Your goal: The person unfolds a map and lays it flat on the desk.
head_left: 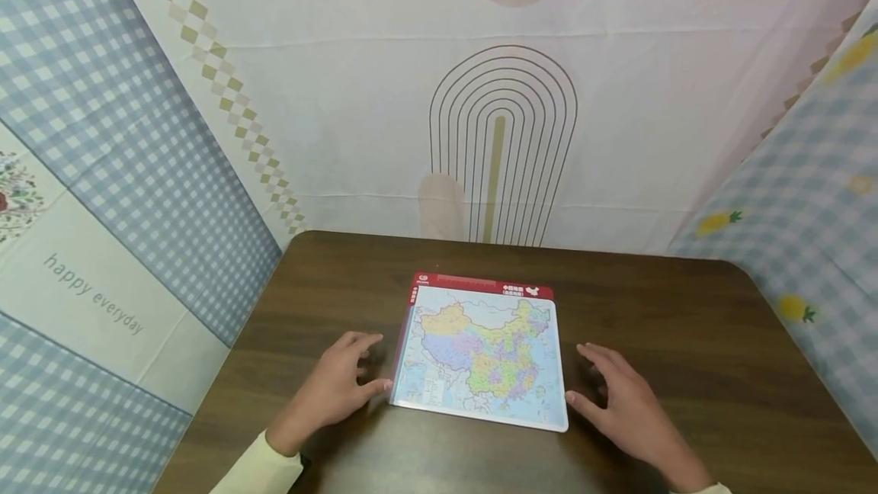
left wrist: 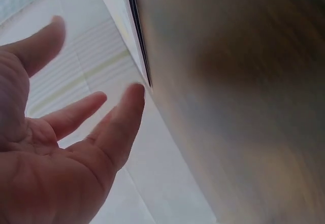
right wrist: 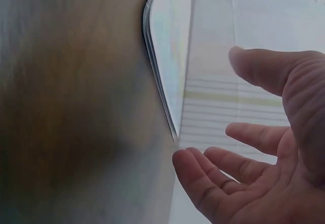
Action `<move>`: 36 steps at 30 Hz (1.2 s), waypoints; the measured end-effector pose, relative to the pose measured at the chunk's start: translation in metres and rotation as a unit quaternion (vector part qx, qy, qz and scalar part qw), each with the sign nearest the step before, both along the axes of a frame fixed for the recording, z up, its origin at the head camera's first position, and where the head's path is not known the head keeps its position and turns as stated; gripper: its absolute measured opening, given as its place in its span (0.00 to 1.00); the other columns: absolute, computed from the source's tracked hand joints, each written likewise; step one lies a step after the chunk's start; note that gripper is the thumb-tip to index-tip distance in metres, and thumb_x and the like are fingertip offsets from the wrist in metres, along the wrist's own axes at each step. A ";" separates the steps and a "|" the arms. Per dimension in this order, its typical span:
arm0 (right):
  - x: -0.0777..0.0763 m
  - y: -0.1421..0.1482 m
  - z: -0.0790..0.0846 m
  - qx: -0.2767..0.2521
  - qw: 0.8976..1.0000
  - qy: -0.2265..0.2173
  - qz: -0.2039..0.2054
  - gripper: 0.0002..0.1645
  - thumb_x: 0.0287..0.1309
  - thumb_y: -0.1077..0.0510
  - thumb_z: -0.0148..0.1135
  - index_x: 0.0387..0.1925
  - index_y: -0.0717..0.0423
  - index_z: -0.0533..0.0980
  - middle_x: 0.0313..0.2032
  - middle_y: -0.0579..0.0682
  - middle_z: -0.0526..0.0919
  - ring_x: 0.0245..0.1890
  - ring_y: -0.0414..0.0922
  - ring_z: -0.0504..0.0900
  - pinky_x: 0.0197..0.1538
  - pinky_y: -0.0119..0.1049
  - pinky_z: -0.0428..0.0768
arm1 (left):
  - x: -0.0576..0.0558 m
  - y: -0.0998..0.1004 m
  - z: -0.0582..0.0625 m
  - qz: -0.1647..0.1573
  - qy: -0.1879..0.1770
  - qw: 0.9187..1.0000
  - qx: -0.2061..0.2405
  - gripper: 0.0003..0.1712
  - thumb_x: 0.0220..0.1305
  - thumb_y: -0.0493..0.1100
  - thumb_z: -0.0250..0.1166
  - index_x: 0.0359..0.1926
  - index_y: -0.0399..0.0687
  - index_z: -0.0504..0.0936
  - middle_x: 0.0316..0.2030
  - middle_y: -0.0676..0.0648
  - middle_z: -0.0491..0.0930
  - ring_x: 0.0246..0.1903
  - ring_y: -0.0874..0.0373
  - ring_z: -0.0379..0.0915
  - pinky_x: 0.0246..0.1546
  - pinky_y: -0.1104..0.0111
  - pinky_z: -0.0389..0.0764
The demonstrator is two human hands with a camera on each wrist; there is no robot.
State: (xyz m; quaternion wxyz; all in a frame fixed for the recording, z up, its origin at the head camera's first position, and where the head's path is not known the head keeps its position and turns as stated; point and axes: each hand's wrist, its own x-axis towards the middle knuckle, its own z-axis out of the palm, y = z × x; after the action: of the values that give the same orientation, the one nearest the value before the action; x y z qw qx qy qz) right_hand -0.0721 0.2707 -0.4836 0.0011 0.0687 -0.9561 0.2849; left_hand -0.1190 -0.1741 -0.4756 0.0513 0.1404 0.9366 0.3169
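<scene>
Where a pale yellow sleeve (head_left: 255, 471) comes in at the bottom, here's the left hand (head_left: 336, 383), thumb and fingers loosely bent and well parted, gripping nothing. Its thumb tip is right at the left edge of the map board (head_left: 480, 353), down by the near corner; touching or not, I can't tell. Opposite, the right hand (head_left: 627, 406) is just as relaxed, thumb well away from the fingers, no hold on anything, thumb tip at the right edge, contact again unclear. Between them lies the board, flat on the brown table (head_left: 686, 311), its thin layered edge showing in both wrist views. The red band (head_left: 466, 283) points away from the person, and the right end sits slightly nearer; it looks wider across than deep, though the slant leaves the long axis uncertain. Bare wood runs outward past each hand, and more stretches behind the band to the table's rounded back corners. Beyond hangs a white cloth (head_left: 343, 113) with a lined arch, a blue checked cloth (head_left: 158, 120) off to the left.
</scene>
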 end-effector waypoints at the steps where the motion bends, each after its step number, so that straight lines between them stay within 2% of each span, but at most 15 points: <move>1: 0.000 -0.002 -0.002 -0.004 1.000 -0.004 0.000 0.45 0.62 0.47 0.77 0.74 0.59 0.69 0.72 0.63 0.71 0.58 0.57 0.83 0.46 0.45 0.87 | 0.000 0.003 -0.001 0.003 -0.008 1.000 0.009 0.41 0.58 0.47 0.82 0.69 0.40 0.77 0.63 0.39 0.78 0.53 0.47 0.84 0.46 0.62 0.88; 7: 0.002 -0.013 -0.009 -0.013 0.999 -0.032 0.008 0.45 0.56 0.52 0.82 0.71 0.60 0.72 0.70 0.60 0.75 0.55 0.51 0.84 0.45 0.36 0.86 | 0.000 0.013 -0.005 -0.009 -0.040 0.998 0.040 0.37 0.52 0.39 0.85 0.62 0.36 0.81 0.59 0.39 0.80 0.53 0.47 0.82 0.42 0.68 0.87; 14: 0.004 -0.027 -0.012 -0.025 0.997 -0.080 0.002 0.49 0.51 0.51 0.85 0.72 0.60 0.72 0.71 0.58 0.74 0.57 0.49 0.83 0.46 0.32 0.85 | -0.001 0.020 -0.010 -0.018 -0.053 0.998 0.022 0.38 0.49 0.38 0.86 0.62 0.35 0.81 0.57 0.39 0.80 0.50 0.49 0.81 0.42 0.67 0.87; 19: 0.007 -0.033 -0.015 -0.024 0.994 -0.103 -0.013 0.53 0.48 0.51 0.86 0.72 0.62 0.72 0.73 0.61 0.73 0.59 0.51 0.84 0.46 0.34 0.87 | 0.001 0.024 -0.013 -0.026 -0.063 0.998 0.013 0.41 0.47 0.37 0.86 0.63 0.32 0.80 0.57 0.37 0.80 0.49 0.49 0.82 0.41 0.66 0.87; 23: 0.008 -0.039 -0.017 -0.009 0.994 -0.111 -0.015 0.54 0.47 0.50 0.87 0.72 0.64 0.71 0.72 0.64 0.73 0.64 0.56 0.80 0.48 0.36 0.87 | 0.004 0.029 -0.017 -0.031 -0.049 0.998 0.004 0.40 0.46 0.35 0.87 0.61 0.31 0.81 0.54 0.37 0.82 0.46 0.52 0.82 0.41 0.66 0.87; 26: 0.008 -0.041 -0.018 0.012 0.995 -0.101 -0.010 0.54 0.47 0.49 0.87 0.71 0.66 0.72 0.70 0.64 0.74 0.67 0.59 0.77 0.52 0.42 0.86 | 0.005 0.032 -0.018 -0.032 -0.034 0.999 -0.008 0.39 0.45 0.34 0.87 0.60 0.30 0.81 0.53 0.37 0.83 0.44 0.53 0.81 0.41 0.64 0.87; 31: 0.008 -0.041 -0.020 0.033 0.996 -0.087 -0.007 0.54 0.47 0.49 0.87 0.71 0.66 0.72 0.70 0.64 0.75 0.67 0.59 0.77 0.56 0.47 0.84 | 0.004 0.036 -0.017 -0.028 -0.022 0.999 -0.026 0.37 0.45 0.34 0.87 0.58 0.32 0.83 0.51 0.38 0.84 0.43 0.54 0.80 0.41 0.62 0.86; 36: 0.005 -0.040 -0.019 0.036 0.996 -0.081 -0.004 0.54 0.46 0.49 0.87 0.70 0.67 0.73 0.69 0.64 0.76 0.65 0.58 0.78 0.54 0.46 0.84 | 0.002 0.039 -0.015 -0.034 -0.004 0.999 -0.035 0.33 0.43 0.34 0.88 0.52 0.34 0.86 0.47 0.40 0.85 0.39 0.56 0.78 0.38 0.63 0.84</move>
State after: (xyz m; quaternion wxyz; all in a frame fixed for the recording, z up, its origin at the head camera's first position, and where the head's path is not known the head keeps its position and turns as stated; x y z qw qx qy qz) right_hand -0.0667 0.2306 -0.5025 -0.0780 0.0419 -0.9629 0.2551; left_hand -0.1172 -0.1356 -0.4904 0.0707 0.1688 0.9416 0.2825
